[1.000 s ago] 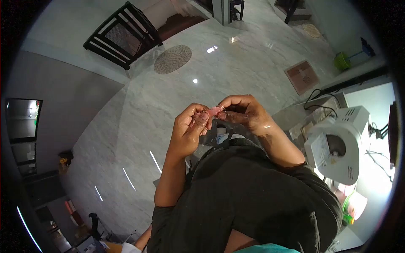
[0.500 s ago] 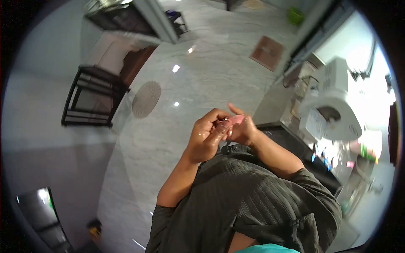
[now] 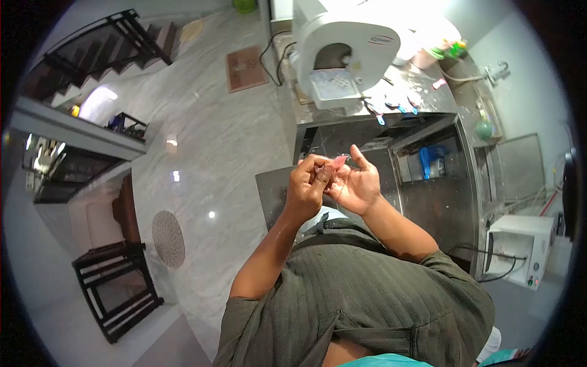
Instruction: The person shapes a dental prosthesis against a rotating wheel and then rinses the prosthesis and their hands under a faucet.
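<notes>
My left hand (image 3: 307, 187) is closed, its thumb and fingers pinching a small pink piece (image 3: 337, 163) at its near end. A dark, shiny bit shows at the piece's far end, and its exact kind cannot be told. Beside it my right hand (image 3: 356, 188) lies palm up with the thumb stretched out, and the pink piece overlaps its fingers. Both hands look wet. They are in front of my dark shirt (image 3: 367, 281), near the front of the counter's open cabinet (image 3: 428, 214).
A white machine housing (image 3: 373, 58) with a round opening stands on the counter, with several blue-handled tools (image 3: 391, 105) at its side. Further right are a tap (image 3: 498, 72) and a white box (image 3: 520, 248) with a cable. Black stair railings and a brown mat (image 3: 246, 68) appear left.
My view and body have turned right, so the counter is now in front of me. The right hand has opened out, its palm showing more. The pink piece stays in the left hand.
</notes>
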`<state>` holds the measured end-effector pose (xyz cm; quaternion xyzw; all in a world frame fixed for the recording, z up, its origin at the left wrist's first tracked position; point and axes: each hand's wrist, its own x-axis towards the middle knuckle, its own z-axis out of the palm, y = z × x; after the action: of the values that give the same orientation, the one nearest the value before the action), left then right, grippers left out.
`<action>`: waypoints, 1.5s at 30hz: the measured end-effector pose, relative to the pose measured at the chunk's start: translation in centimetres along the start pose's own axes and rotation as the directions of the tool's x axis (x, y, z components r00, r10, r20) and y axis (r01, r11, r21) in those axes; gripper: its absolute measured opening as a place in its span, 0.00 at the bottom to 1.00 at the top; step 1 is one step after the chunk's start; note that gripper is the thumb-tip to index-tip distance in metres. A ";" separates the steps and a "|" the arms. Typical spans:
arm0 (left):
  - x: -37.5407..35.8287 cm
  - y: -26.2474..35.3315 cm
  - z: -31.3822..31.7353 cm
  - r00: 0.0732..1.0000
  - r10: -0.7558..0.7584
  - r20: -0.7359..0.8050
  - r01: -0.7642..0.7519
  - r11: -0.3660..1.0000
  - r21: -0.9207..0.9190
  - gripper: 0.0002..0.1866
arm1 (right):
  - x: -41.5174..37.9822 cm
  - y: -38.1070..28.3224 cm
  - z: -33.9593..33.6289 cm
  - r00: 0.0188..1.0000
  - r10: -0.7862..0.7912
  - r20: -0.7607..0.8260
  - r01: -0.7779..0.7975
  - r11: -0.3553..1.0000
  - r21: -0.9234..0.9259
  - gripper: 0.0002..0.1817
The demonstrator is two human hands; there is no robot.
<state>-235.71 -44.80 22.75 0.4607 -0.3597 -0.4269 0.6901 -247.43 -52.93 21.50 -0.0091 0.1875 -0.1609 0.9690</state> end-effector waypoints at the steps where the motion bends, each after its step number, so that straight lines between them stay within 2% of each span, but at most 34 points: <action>1: 0.3 -0.3 0.8 1.000 -0.016 -0.003 0.016 0.999 -0.040 0.07 | -0.8 -0.6 -0.4 0.996 -0.022 0.082 0.022 1.000 0.005 0.39; 2: 0.9 -0.7 1.1 0.995 -0.102 -0.003 0.100 0.986 -0.134 0.07 | -1.5 -0.9 -0.7 0.996 -0.048 0.080 0.047 0.999 0.016 0.39; 4: 2.4 -1.4 2.1 0.994 -0.098 0.043 0.107 0.894 -0.435 0.07 | -2.2 -1.6 -0.7 0.969 -0.081 0.232 0.061 0.994 0.092 0.40; 5: 3.2 -1.6 2.5 0.991 -0.116 0.061 0.131 0.845 -0.518 0.07 | -2.4 -2.0 -0.7 0.958 -0.119 0.260 0.088 0.988 0.129 0.40; 8: 5.5 -2.5 4.1 0.991 -0.095 0.091 0.129 0.834 -0.537 0.08 | -3.1 -3.6 -1.1 0.942 -0.187 0.277 0.142 0.974 0.174 0.39; 10: 7.3 -3.0 5.5 0.971 -0.189 0.144 0.236 0.711 -0.663 0.10 | -3.7 -5.3 -0.8 0.958 -0.247 0.148 0.222 0.960 0.168 0.39; 13: 11.2 -4.6 8.9 0.973 -0.188 0.134 0.226 0.652 -0.724 0.11 | -4.6 -9.3 -1.1 0.935 -0.323 0.146 0.288 0.932 0.220 0.38; 14: 12.5 -5.0 10.5 0.975 -0.174 0.136 0.217 0.644 -0.733 0.10 | -4.9 -10.8 -0.7 0.921 -0.371 0.115 0.345 0.918 0.195 0.37; 19: 20.2 -9.4 19.2 0.960 -0.148 0.238 0.280 0.553 -0.785 0.09 | -7.6 -21.4 -2.4 0.870 -0.471 0.144 0.425 0.865 0.266 0.36; 21: 23.9 -11.4 23.5 0.956 -0.130 0.262 0.292 0.480 -0.827 0.09 | -8.8 -26.6 -3.0 0.849 -0.512 0.129 0.474 0.847 0.242 0.36; 23: 27.3 -11.8 28.6 0.947 -0.184 0.263 0.319 0.458 -0.830 0.09 | -10.5 -31.4 -2.7 0.814 -0.569 0.121 0.530 0.811 0.248 0.36; 25: 31.0 -12.8 33.0 0.936 -0.150 0.318 0.352 0.420 -0.837 0.08 | -12.1 -36.2 -2.6 0.769 -0.620 0.154 0.583 0.780 0.229 0.36; 27: 33.9 -13.4 37.0 0.927 -0.155 0.341 0.374 0.448 -0.812 0.08 | -13.7 -40.1 -2.5 0.737 -0.652 0.181 0.614 0.757 0.226 0.36; 29: 36.5 -14.4 40.1 0.919 -0.172 0.355 0.394 0.420 -0.817 0.08 | -14.7 -43.0 -2.5 0.692 -0.701 0.173 0.654 0.710 0.263 0.37; 31: 38.7 -15.2 42.6 0.886 -0.167 0.432 0.463 0.303 -0.833 0.07 | -15.8 -45.1 -2.9 0.662 -0.729 0.176 0.673 0.681 0.288 0.37; 33: 40.3 -15.9 44.7 0.836 -0.266 0.480 0.515 0.081 -0.853 0.07 | -16.5 -46.6 -3.8 0.604 -0.771 0.204 0.715 0.636 0.291 0.37; 35: 41.3 -16.7 46.9 0.758 -0.206 0.619 0.591 -0.182 -0.786 0.08 | -17.3 -47.9 -4.5 0.544 -0.814 0.205 0.751 0.581 0.314 0.36; 39: 42.8 -19.6 50.9 0.733 -0.262 0.628 0.573 -0.261 -0.777 0.08 | -18.8 -51.2 -6.2 0.483 -0.863 0.149 0.798 0.504 0.332 0.36; 40: 43.3 -20.0 51.7 0.726 -0.221 0.651 0.596 -0.271 -0.756 0.08 | -19.0 -52.5 -6.5 0.490 -0.861 0.137 0.803 0.507 0.314 0.35; 41: 44.2 -20.5 52.6 0.722 -0.215 0.658 0.606 -0.265 -0.751 0.08 | -19.4 -54.0 -6.8 0.496 -0.859 0.128 0.806 0.510 0.299 0.35; 43: 46.3 -21.9 54.4 0.732 -0.307 0.608 0.583 -0.180 -0.792 0.08 | -20.2 -57.8 -7.5 0.502 -0.855 0.134 0.805 0.518 0.289 0.33; 45: 49.0 -24.1 56.1 0.743 -0.300 0.598 0.571 -0.183 -0.801 0.08 | -20.8 -62.7 -8.8 0.505 -0.849 0.158 0.819 0.529 0.222 0.29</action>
<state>-273.38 -113.49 22.81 -0.1014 0.1571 -0.8000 0.5701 -288.26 -105.47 25.71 -0.0608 0.0277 -0.6160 0.7849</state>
